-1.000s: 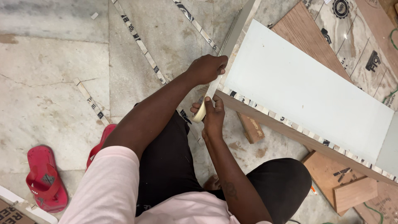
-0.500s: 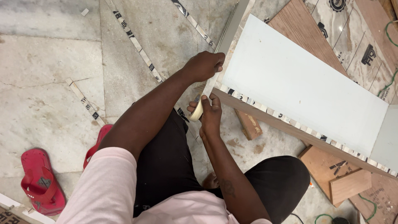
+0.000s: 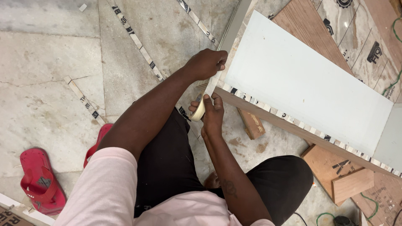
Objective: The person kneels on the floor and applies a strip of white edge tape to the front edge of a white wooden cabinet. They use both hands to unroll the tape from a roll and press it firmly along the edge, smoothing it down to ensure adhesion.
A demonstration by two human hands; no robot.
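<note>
My right hand point(image 3: 212, 112) grips a cream roll of masking tape point(image 3: 198, 112), held just below the near corner of a white laminated board point(image 3: 301, 83). A strip of tape runs from the roll up to that corner. My left hand point(image 3: 206, 63) presses the strip's upper end onto the board's corner edge. Short tape pieces with printed marks line the board's wooden front edge point(image 3: 293, 125). A grey panel point(image 3: 231, 30) joins the board along its left side.
Red slippers point(image 3: 39, 181) lie on the marble floor at left. Loose printed tape strips point(image 3: 138, 44) lie on the floor. A wooden block point(image 3: 251, 124) sits under the board; plywood offcuts point(image 3: 349, 184) are at right. A green cable point(image 3: 328, 217) lies near my knee.
My right hand has pulled the roll down and away from the corner, drawing out more tape. My left hand stays on the corner.
</note>
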